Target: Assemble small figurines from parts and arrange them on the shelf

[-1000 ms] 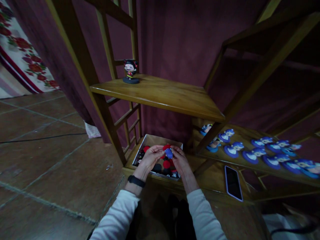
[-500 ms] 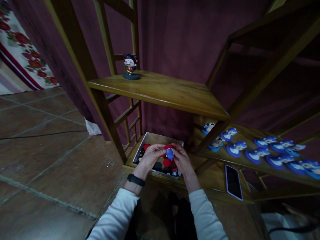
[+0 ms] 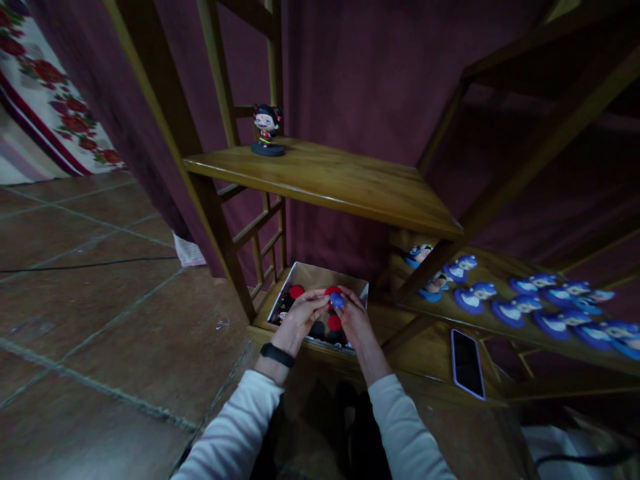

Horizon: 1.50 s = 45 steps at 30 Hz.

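A small figurine (image 3: pixel 337 300) with a blue-purple top and a round red base is held between my two hands. My left hand (image 3: pixel 305 315) pinches it from the left, fingertips closed. From the right, my right hand (image 3: pixel 357 317) closes its fingers on the same piece. Both hands are over an open white cardboard box (image 3: pixel 325 275) on the lower shelf. Inside the box lie several pieces with red or black round bases, partly hidden by my hands. The figurine's finer detail is too small to make out.
Above the box, a wooden shelf (image 3: pixel 325 175) carries one black-haired figurine (image 3: pixel 267 127). Several blue-and-white figurines (image 3: pixel 474 297) stand on the right-hand shelf. A phone (image 3: pixel 467 363) lies on the lower board. A dark cable (image 3: pixel 90 264) crosses the tiled floor at left.
The figurine has turned in my fingers, so less of its blue part shows. My right hand has shifted slightly left. The whole view has moved a little.
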Tool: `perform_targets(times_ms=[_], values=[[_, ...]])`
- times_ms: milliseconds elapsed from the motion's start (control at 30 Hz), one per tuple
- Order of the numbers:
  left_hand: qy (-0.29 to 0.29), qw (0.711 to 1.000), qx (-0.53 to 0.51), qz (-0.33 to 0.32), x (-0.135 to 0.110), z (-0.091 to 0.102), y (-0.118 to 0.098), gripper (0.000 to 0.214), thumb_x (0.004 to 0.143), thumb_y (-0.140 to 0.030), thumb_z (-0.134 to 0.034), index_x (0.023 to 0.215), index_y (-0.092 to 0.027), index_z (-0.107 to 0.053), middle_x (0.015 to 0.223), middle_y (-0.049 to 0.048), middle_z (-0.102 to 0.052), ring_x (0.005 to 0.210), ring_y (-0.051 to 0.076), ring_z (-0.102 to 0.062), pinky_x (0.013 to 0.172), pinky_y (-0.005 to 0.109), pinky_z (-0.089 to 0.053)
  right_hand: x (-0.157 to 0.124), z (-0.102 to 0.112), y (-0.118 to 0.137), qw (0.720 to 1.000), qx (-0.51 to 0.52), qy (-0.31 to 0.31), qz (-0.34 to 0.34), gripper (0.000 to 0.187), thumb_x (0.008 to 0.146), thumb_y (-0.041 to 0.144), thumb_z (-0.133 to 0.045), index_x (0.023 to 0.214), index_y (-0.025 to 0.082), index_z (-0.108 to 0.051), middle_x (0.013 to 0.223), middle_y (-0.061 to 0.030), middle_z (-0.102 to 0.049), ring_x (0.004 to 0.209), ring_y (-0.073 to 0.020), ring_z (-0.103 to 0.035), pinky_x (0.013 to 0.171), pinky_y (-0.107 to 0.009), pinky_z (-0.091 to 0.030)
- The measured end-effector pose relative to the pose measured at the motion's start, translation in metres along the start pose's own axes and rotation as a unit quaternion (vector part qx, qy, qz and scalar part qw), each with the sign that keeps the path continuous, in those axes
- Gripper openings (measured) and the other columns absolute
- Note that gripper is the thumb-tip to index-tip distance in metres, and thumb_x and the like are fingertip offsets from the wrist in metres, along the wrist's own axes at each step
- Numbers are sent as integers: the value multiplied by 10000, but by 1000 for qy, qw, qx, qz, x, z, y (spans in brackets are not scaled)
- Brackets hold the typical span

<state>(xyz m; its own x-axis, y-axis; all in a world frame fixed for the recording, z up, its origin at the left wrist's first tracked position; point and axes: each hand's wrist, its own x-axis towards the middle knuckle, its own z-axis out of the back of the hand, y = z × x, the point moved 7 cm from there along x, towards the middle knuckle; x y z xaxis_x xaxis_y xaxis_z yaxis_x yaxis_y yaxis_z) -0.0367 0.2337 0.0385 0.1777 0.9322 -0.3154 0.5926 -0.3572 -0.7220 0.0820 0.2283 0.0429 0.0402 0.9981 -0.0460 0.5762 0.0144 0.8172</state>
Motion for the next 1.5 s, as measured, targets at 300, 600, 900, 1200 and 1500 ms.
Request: perform_targets(times_ms=[300, 600, 900, 1200, 1500], values=[[-134, 982, -59, 120, 10, 33, 23, 115, 658, -103, -688, 670, -160, -588, 544, -27, -586, 517, 94, -566, 635, 260, -487, -1, 0, 5, 978, -202, 9, 50, 364, 644, 240, -642, 1006, 253, -613, 950, -12, -672, 900, -179, -601, 861, -332, -450], [-105, 993, -29, 50, 4, 22, 14, 133, 592, -73, -720, 676, -121, -629, 570, 23, -632, 524, 117, -586, 638, 290, -510, 0, -6, 12, 917, -380, 39, 112, 287, 703, 339, -615, 986, 292, -627, 912, 1, -667, 814, -177, -589, 795, -301, -452], [-139, 988, -15, 64, 3, 28, 20, 138, 580, -40, -716, 625, -108, -603, 516, 28, -620, 491, 132, -594, 591, 280, -510, -3, -3, 14, 887, -444, 23, 126, 258, 711, 330, -624, 966, 302, -652, 886, -11, -664, 789, -185, -571, 824, -327, -420], [-140, 988, -7, 65, 0, 33, 24, 159, 587, -44, -715, 687, -116, -615, 541, 29, -633, 554, 147, -619, 628, 288, -524, -10, -9, 16, 885, -445, 42, 133, 238, 711, 313, -631, 946, 299, -661, 931, -17, -658, 850, -197, -579, 869, -343, -404], [-93, 989, -58, 94, 2, 26, 21, 76, 696, -45, -631, 739, -104, -610, 620, 64, -657, 591, 150, -642, 644, 287, -546, -6, 0, 25, 953, -285, 26, 101, 375, 717, 373, -623, 1078, 271, -603, 1043, -21, -648, 958, -179, -581, 878, -324, -435]])
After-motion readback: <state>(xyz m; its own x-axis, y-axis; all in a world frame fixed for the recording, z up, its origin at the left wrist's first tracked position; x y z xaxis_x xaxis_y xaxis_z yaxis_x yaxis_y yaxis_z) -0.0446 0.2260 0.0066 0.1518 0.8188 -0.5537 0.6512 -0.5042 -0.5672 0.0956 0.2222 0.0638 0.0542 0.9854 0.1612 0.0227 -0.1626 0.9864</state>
